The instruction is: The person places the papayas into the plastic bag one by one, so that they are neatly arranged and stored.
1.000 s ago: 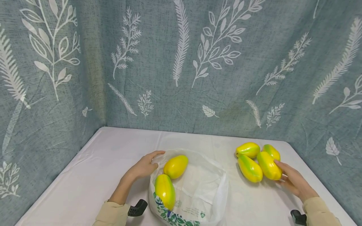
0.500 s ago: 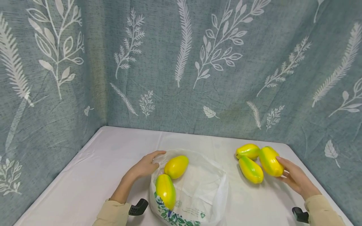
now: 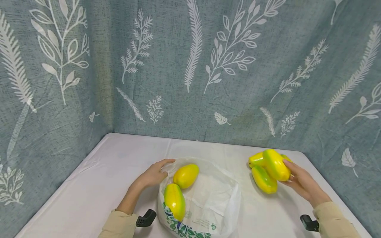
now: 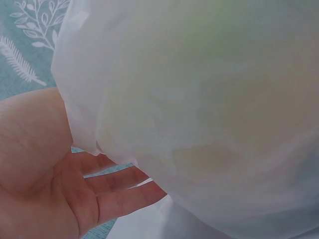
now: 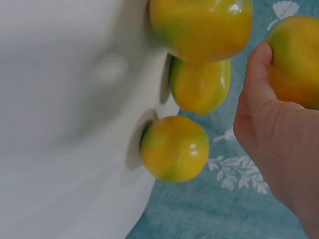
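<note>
On the table's right side my right hand (image 3: 303, 181) grips a yellow-green papaya (image 3: 275, 164), raised over the others. The right wrist view has that held papaya (image 5: 296, 62) at its right edge, with fingers curled along its side. Around it lie a front papaya (image 3: 263, 181), a back-left papaya (image 3: 255, 160) and one mostly hidden papaya (image 3: 285, 157) behind. My left hand (image 3: 152, 174) holds the left rim of a white plastic bag (image 3: 208, 198). Inside the bag rest an upper papaya (image 3: 186, 176) and a lower papaya (image 3: 174, 201). In the left wrist view the bag (image 4: 189, 109) covers the fingertips.
A white cloth covers the table (image 3: 119, 148). A blue-grey curtain (image 3: 178, 109) with white leaf prints hangs behind and along both sides. Black wrist devices show near both sleeves, such as the left device (image 3: 146, 218).
My right hand has lifted the papaya off the group and moved it up and leftward, over the others. The left hand stays at the bag's rim.
</note>
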Demonstrator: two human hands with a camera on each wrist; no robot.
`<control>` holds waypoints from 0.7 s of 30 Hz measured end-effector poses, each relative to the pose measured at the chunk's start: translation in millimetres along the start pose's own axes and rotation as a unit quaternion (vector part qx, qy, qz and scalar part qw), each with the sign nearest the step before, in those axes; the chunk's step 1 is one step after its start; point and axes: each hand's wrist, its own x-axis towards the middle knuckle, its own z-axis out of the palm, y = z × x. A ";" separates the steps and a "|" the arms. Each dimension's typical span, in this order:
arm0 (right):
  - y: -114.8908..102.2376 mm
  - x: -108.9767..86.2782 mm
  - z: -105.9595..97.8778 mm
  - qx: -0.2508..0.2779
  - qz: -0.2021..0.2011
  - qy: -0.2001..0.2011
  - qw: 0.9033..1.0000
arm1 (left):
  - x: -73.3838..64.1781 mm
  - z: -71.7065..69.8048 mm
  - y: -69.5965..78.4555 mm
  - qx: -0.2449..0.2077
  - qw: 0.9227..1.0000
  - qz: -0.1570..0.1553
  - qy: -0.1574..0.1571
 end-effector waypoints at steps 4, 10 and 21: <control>-2.4 0.7 9.1 0.016 0.004 -0.007 1.000 | 0.2 0.6 0.8 0.001 1.000 0.003 0.001; -3.6 2.5 23.8 0.003 0.008 -0.020 1.000 | 0.2 1.5 1.6 0.000 1.000 -0.002 0.005; -4.0 3.6 49.8 0.003 0.004 -0.068 0.998 | -1.2 2.6 4.1 0.002 1.000 -0.008 0.007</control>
